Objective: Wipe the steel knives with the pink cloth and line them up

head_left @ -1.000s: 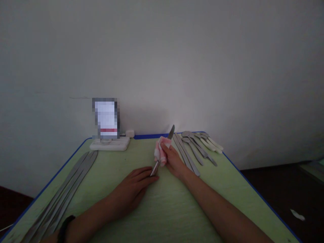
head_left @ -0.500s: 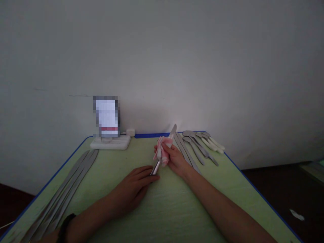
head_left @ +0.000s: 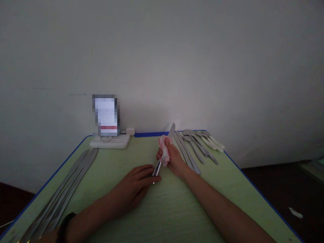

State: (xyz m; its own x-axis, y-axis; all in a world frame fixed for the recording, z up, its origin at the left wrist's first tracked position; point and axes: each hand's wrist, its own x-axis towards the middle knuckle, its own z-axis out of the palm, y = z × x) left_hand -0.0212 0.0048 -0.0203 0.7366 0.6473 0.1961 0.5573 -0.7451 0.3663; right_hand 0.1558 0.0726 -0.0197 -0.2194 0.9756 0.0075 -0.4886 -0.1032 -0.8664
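Note:
A silver table knife (head_left: 171, 129) is held at a slant over the table's middle, its rounded blade tip pointing away from me. My right hand (head_left: 174, 158) is closed round a pink and white cloth (head_left: 165, 156), which is wrapped about the middle of the knife. At the near end, the handle lies between the thumb and fingers of my left hand (head_left: 141, 180). To the right of my right hand lie two long flat silver utensils (head_left: 187, 155). Several spoons (head_left: 187, 132) are beyond them, beside some white-handled utensils (head_left: 212, 143).
Along the left edge of the green table (head_left: 113, 222) lie several knives (head_left: 73, 185), partly behind my left forearm. A blurred lit screen (head_left: 107, 113) stands on a white base (head_left: 110, 141) at the back left. A white plug (head_left: 130, 131) sits beside it. The wall borders the far edge.
My right hand and the cloth have shifted slightly along the knife, and its angle has turned a little. More of the handle end shows at my left hand.

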